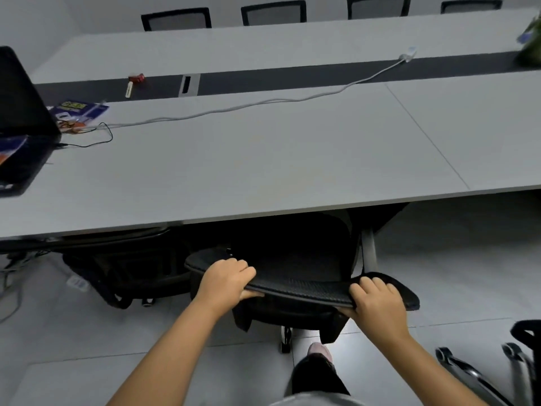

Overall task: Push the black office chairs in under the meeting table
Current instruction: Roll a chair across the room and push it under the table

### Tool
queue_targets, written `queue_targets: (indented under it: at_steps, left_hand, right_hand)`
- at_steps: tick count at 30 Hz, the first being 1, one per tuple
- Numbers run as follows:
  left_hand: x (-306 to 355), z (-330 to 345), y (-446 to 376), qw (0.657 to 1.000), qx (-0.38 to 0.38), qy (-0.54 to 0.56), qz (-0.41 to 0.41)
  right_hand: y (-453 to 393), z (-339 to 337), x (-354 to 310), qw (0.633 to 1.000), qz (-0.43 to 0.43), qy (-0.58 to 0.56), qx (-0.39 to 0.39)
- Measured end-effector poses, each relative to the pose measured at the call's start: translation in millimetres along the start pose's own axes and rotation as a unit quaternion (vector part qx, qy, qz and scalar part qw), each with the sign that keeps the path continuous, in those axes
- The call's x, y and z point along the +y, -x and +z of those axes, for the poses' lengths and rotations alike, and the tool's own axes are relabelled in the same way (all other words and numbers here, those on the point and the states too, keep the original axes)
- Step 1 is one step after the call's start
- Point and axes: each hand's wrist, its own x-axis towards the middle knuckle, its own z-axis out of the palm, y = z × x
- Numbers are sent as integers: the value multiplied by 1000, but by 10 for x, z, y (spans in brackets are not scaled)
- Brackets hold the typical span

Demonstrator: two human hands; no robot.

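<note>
A black mesh office chair (pixel 304 288) stands in front of me, its seat partly under the near edge of the grey meeting table (pixel 263 159). My left hand (pixel 227 278) grips the top rim of its backrest on the left, and my right hand (pixel 377 306) grips the same rim on the right. A second black chair (pixel 123 268) sits tucked under the table to the left. Several more black chairs (pixel 273 13) line the table's far side. Part of another chair's wheeled base (pixel 480 373) shows at the bottom right.
On the table lie an open black laptop (pixel 20 118) at the left, booklets (pixel 79 111), a white cable (pixel 234 108) and a plant (pixel 530 45) at the far right. A table leg (pixel 369 250) stands right of the chair. My foot (pixel 320 351) is behind the chair base. Cables trail on the floor at left.
</note>
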Motion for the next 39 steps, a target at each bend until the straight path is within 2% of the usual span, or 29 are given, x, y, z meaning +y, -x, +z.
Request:
queue_targets:
  at_steps: [7, 12, 15, 24, 32, 36, 39]
  left_hand:
    - [-94, 143, -815, 1000, -8, 1, -25]
    - [175, 324, -1299, 997, 51, 14, -52]
    - [371, 413, -1561, 994, 87, 21, -69]
    - [586, 492, -1712, 988, 126, -16, -85]
    - [618, 469, -1716, 989, 98, -14, -106]
    - [641, 322, -1663, 989, 31, 38, -141]
    - [705, 188, -1614, 981, -3, 99, -165]
  right_hand:
    - [-585, 352, 588, 998, -17, -12, -65]
    - [-933, 636, 1281, 999, -40, -24, -16]
    - [-1129, 733, 1654, 997, -70, -34, -15]
    - [-1078, 861, 1942, 992, -78, -95, 32]
    - [-1069, 894, 1946, 992, -64, -96, 57]
    - [-1086, 830, 1875, 994, -55, -88, 33]
    - [-1062, 742, 1772, 993, 12, -121, 2]
